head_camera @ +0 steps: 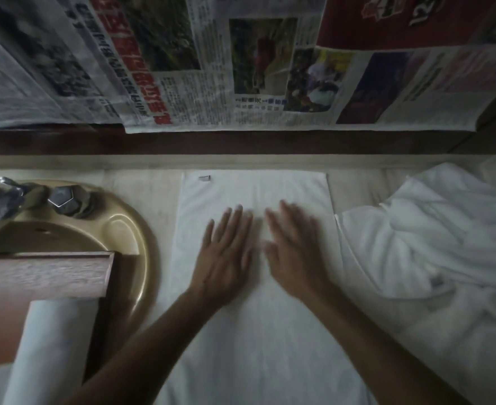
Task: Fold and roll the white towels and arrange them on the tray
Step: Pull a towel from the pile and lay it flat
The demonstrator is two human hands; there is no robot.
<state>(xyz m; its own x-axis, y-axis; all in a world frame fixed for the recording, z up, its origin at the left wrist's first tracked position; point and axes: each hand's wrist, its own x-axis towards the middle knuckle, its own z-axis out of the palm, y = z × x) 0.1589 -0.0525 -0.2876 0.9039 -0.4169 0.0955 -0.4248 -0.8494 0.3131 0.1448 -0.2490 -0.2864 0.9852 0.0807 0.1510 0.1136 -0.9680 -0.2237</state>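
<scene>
Head view: left hand [226, 252] and right hand [293, 249] lie flat, side by side, on the towel [258, 331], whose long axis runs straight away from the person.

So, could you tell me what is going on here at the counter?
A person presses both hands, the left hand and the right hand, flat on a white towel spread out on the counter, not yet rolled. One rolled towel already lies on the wooden tray by the sink. A crumpled pile of towels waits to the right.
</scene>
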